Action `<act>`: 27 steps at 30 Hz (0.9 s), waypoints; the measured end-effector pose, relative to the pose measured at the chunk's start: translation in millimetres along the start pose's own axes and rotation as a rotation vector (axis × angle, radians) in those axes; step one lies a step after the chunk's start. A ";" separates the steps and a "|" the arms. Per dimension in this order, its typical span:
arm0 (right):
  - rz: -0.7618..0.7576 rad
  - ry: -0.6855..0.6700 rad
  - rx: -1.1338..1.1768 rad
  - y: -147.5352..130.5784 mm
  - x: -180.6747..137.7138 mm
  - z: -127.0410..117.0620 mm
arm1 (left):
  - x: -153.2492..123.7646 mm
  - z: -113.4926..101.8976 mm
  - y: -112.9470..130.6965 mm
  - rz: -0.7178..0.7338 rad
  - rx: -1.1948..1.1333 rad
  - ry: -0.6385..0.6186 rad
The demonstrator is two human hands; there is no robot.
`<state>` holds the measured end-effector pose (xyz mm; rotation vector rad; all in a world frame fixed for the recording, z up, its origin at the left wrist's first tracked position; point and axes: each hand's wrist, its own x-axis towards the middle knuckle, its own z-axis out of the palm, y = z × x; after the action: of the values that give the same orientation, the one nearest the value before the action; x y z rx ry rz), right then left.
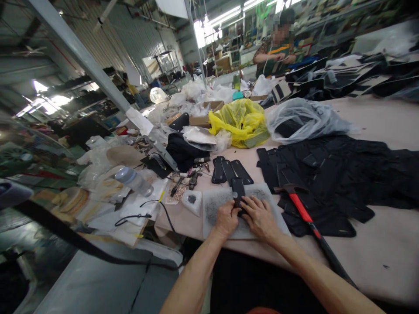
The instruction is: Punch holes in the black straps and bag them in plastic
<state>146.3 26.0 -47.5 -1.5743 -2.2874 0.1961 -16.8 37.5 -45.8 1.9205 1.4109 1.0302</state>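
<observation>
a broad desk (376, 261) with a pale pink cover spreads around a person's bare fingers (251, 204) in a cluttered workshop. to the right of the fingers, a wide pile of dark cut parts (330, 174) lies flat and overlapping. a clear plastic bag (314, 120) sits beyond the fingers and to the right, with a yellow plastic bag (240, 120) just beside it, more nearly straight ahead. directly beneath the fingers lies a pale, dark-flecked board (214, 205). a hammer (301, 208) with a red and black handle rests to their right, its head near the board. left of the fingers, well apart, is a clear bottle (135, 181).

ahead of the fingers, three loose flat parts (242, 171) lie side by side at the board's far edge. the left hand (226, 221) pinches the near end of a narrow black piece (238, 187) between thumb and forefinger; the right hand (264, 221) bends its fingers over the same piece, though whether they grip or merely press cannot be told.

the black piece, lying on the board under the fingers, looks light and thin, probably pliable, neither slippery nor fragile; its long edges seem the surest hold. a tiny pale glint (235, 196) beside the fingers is too small to identify.
</observation>
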 end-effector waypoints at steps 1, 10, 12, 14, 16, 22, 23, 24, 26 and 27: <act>0.000 -0.002 0.004 0.9 -1.2 5.2 | 0.8 -0.1 0.7 -0.025 -0.022 0.008; 0.013 -0.043 0.010 6.4 -2.0 7.2 | 20.2 -22.9 1.5 -0.274 -0.069 0.197; 0.020 -0.043 0.017 5.2 -2.4 7.4 | 18.5 -27.2 -3.0 -0.240 -0.045 0.179; 0.027 -0.042 0.033 4.7 -2.3 6.0 | 13.6 -28.1 -8.8 -0.219 -0.031 0.163; 0.033 -0.036 0.060 5.2 0.2 2.0 | 8.0 -26.3 -14.8 -0.223 -0.018 0.170; 0.210 0.006 0.024 5.8 33.7 -14.9 | 3.6 -21.2 -23.3 -0.235 -0.008 0.183; 0.242 0.012 -0.002 4.3 42.1 -15.3 | 4.0 -21.5 -23.3 -0.234 -0.003 0.185; 0.266 0.017 -0.026 2.2 50.5 -14.6 | 4.3 -22.0 -23.1 -0.230 0.002 0.186; 0.301 0.020 -0.052 -3.3 65.7 -10.4 | 4.5 -23.0 -22.3 -0.223 0.012 0.185; 0.313 0.016 -0.035 -6.2 71.9 -7.5 | 4.6 -23.4 -21.7 -0.221 0.012 0.184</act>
<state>120.8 89.5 -23.5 -1.9388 -2.0310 0.2213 -47.1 48.1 -48.4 1.6666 1.6914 1.1149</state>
